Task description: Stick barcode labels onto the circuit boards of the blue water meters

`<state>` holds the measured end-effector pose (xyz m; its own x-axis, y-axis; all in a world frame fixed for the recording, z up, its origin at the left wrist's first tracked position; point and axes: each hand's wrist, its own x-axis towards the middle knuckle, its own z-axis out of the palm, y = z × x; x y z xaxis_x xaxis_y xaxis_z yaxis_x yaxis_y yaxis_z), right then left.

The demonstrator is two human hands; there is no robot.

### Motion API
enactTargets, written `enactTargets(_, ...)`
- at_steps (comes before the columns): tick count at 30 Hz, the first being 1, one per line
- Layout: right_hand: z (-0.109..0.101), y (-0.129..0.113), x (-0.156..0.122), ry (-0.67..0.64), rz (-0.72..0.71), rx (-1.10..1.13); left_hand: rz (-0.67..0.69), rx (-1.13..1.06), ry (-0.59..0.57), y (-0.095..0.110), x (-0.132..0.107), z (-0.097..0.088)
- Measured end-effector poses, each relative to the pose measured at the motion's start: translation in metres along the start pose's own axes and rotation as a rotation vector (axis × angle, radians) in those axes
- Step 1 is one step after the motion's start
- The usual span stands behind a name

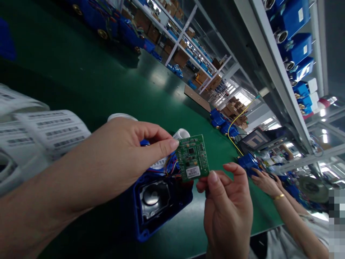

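Observation:
A small green circuit board (193,157) with a white label is held up between both hands. My left hand (115,158) pinches its upper left edge with thumb and fingers. My right hand (226,205) pinches its lower right corner. Thin coloured wires (169,167) run from the board down into an open blue plastic housing (159,205) lying on the green table (81,79) just below the hands. A black part with a round metal disc sits inside the housing.
A roll of white barcode labels (40,133) lies at the left. A co-worker's hand (265,181) with a gold bracelet handles a blue unit at the right. Blue housings sit on the rack (293,46) above and farther along the table.

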<state>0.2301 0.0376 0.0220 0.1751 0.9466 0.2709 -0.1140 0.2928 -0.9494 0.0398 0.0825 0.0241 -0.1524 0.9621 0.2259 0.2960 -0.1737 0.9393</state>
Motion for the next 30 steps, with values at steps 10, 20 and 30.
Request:
enactTargets(10, 0.0, 0.0, -0.001, -0.005, 0.004, -0.036, 0.046, 0.082, 0.027, 0.0, 0.001, -0.003)
enactTargets(20, 0.0, 0.0, -0.002, -0.003, -0.007, -0.033, -0.14, -0.01, 0.017, 0.0, -0.002, -0.005)
enactTargets(30, -0.005, 0.003, -0.007, -0.036, -0.026, -0.033, -0.007, -0.088, 0.085, -0.011, -0.016, -0.002)
